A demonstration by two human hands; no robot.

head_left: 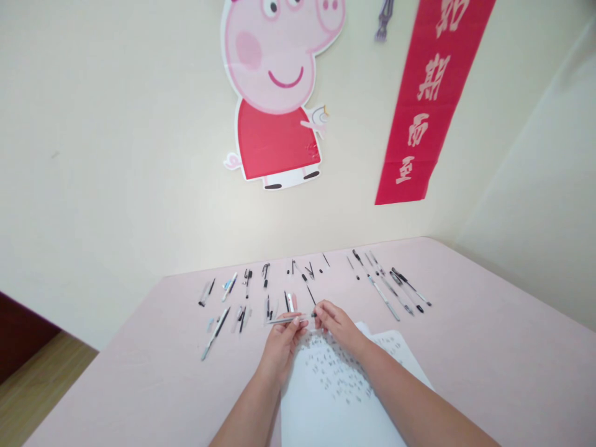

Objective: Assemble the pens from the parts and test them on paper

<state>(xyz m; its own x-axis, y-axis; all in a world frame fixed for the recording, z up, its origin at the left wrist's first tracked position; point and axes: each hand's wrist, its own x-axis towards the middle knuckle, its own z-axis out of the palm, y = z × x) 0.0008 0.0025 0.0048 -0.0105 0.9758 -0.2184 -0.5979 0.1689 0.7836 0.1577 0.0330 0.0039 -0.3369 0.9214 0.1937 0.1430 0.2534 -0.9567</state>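
Observation:
My left hand (282, 343) and my right hand (336, 323) meet above the top edge of a white sheet of paper (335, 397) covered in small dark marks. Between them they hold a slim clear pen (291, 319) lying level. The left fingers pinch its barrel; the right fingertips pinch its dark right end. Both forearms come in from the bottom of the view. Just beyond the hands, loose pen parts (288, 302) lie on the pink table (488, 347).
Several pens and pen pieces lie in rows along the table's far side, from the left group (218, 310) to whole pens at the right (395, 288). A cartoon pig cutout (279, 93) and a red banner (428, 99) hang on the wall. Wooden floor shows at the lower left.

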